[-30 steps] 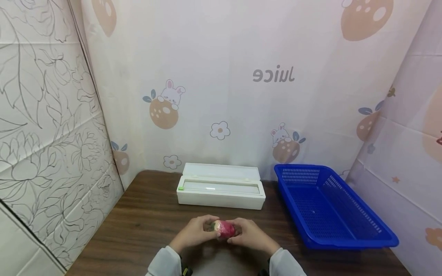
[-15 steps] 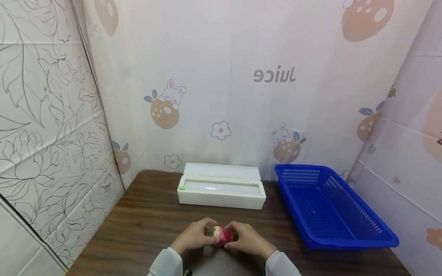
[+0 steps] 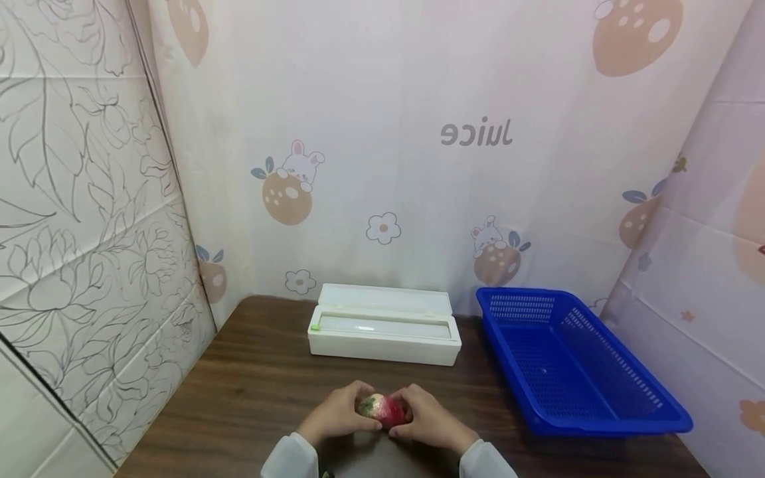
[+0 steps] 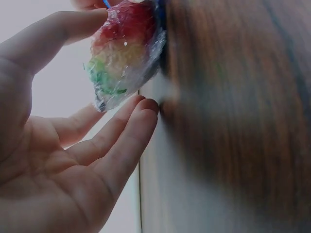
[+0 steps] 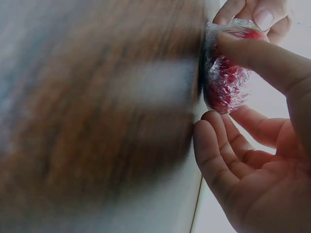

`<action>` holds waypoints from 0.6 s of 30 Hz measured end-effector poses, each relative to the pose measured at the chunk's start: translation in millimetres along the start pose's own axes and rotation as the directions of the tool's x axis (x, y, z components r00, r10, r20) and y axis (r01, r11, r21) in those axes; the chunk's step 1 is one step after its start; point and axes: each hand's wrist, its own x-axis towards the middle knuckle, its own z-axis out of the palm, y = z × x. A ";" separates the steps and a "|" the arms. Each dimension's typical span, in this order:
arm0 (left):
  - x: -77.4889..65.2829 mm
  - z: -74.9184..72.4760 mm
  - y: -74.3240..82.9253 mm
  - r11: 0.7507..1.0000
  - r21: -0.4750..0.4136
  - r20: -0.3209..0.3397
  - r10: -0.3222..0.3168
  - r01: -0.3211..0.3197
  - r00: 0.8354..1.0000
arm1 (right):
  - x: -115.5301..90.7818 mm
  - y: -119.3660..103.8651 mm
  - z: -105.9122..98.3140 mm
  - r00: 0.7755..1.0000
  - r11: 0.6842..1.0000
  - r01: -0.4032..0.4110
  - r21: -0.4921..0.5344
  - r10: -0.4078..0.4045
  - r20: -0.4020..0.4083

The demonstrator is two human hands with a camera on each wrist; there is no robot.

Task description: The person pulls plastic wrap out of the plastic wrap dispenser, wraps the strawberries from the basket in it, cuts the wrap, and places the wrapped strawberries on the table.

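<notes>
Between both hands, low in the middle of the head view, is a strawberry-like fruit, red with a pale yellow and green end, wrapped in clear cling film. My left hand holds its green end. On the red end is my right hand, gripping from the other side. In the left wrist view, crinkled film gathers at the green tip of the fruit, near the fingertips. The right thumb lies across the film in the right wrist view, with the other fingers curved by the red end.
A long white cling film dispenser with a raised lid and a green slider stands at the back of the brown wooden table. To the right is a blue plastic basket. Patterned curtains enclose the back and sides.
The fruit has turned between the hands, so more of its green and yellow end shows. Both hands have sunk slightly in view. Dispenser and basket stay put.
</notes>
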 end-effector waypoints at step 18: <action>-2.3 -19.8 1.1 0.998 -0.030 -0.163 0.045 -0.051 0.986 | -6.0 -3.1 -19.9 0.990 0.998 -0.027 -0.063 0.018 -0.138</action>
